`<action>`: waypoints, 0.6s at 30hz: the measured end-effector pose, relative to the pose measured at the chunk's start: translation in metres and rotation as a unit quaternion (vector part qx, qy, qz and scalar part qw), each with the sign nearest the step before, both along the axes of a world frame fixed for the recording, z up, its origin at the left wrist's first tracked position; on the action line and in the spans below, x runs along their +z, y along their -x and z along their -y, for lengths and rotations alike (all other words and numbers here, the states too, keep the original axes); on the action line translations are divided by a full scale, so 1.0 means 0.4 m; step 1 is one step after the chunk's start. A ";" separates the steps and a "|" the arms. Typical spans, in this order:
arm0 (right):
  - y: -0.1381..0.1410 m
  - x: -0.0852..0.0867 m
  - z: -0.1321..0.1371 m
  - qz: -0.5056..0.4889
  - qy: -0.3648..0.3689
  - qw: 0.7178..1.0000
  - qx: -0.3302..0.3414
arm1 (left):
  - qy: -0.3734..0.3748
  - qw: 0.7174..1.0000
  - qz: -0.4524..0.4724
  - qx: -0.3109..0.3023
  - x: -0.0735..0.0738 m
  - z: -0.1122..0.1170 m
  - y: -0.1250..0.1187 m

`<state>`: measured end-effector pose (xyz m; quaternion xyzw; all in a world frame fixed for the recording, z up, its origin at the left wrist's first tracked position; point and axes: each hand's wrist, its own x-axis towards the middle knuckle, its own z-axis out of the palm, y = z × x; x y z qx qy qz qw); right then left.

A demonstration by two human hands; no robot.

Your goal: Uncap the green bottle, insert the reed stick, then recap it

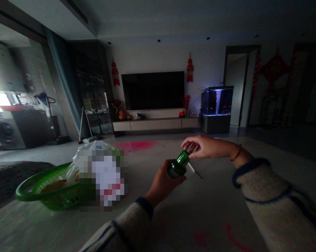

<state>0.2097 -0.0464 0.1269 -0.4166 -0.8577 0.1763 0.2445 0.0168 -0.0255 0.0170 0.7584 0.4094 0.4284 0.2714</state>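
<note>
My left hand point(164, 180) is wrapped around a small dark bottle point(177, 168), which tilts up and to the right. A shiny green ribbed cap point(183, 158) tops it. At the cap, my right hand point(197, 146) has its fingers bent and apart, with the thumb tip against or very near the cap's edge; I cannot tell if they touch. Behind the bottle a thin white and black stick point(194, 170) lies on the table.
A green plastic basket point(59, 204) stands on the left of the table point(158, 224), holding a clear plastic bag point(93, 147) and a blurred-out white thing point(108, 175). Pink stains mark the table top. Farther off are a TV point(152, 91), a low cabinet point(155, 124) and a lit fish tank point(217, 101).
</note>
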 end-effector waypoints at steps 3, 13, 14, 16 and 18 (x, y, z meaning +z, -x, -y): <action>-0.002 0.000 0.000 0.002 -0.016 1.000 -0.010 | -0.001 1.000 0.002 0.000 0.002 0.001 0.000; -0.001 -0.009 -0.016 -0.010 0.027 0.999 -0.038 | 0.006 1.000 0.016 0.000 0.003 0.004 -0.003; -0.001 -0.008 -0.014 -0.011 0.025 0.999 -0.035 | 0.008 1.000 0.016 -0.001 0.004 0.005 -0.003; 0.000 -0.006 -0.010 -0.008 0.015 0.999 -0.028 | 0.012 1.000 0.014 -0.002 0.006 0.006 -0.003; -0.001 -0.003 -0.008 -0.006 0.004 1.000 -0.021 | 0.012 1.000 0.013 -0.002 0.006 0.006 -0.002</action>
